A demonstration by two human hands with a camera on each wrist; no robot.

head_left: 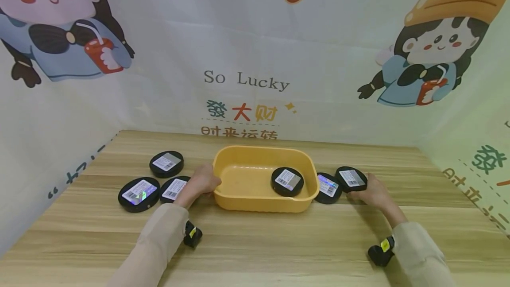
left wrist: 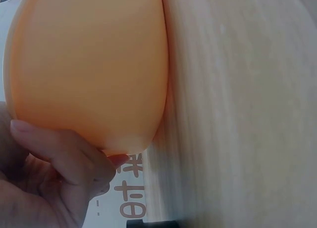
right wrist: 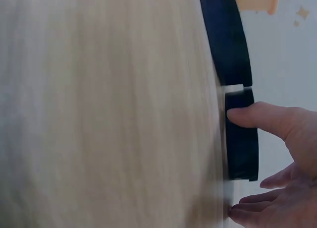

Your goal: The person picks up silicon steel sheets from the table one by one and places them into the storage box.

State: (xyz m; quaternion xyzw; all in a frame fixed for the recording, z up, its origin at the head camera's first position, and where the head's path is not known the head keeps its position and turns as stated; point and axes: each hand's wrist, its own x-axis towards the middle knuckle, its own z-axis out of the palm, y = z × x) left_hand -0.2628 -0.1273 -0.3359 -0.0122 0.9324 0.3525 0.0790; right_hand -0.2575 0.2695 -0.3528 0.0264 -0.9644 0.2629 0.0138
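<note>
A yellow plastic basin (head_left: pixel 263 204) stands mid-table with one flat black round case (head_left: pixel 287 181) inside, label upward. My left hand (head_left: pixel 204 178) grips the basin's left end; in the left wrist view the thumb lies over the orange-looking wall (left wrist: pixel 94 64) near its rim. My right hand (head_left: pixel 372 191) holds another black round case (head_left: pixel 351 178) at the right, thumb (right wrist: pixel 242 116) on its near side and fingers around its right side. Touching or nearly touching it, a third case (head_left: pixel 328 188) lies beside the basin's right wall.
On the left lie several more labelled black round cases (head_left: pixel 166 164), one (head_left: pixel 174 189) partly hidden by my left hand and forearm. The wooden table (head_left: pixel 255 247) ends at a printed cloth backdrop (head_left: pixel 247 34) behind and at both sides.
</note>
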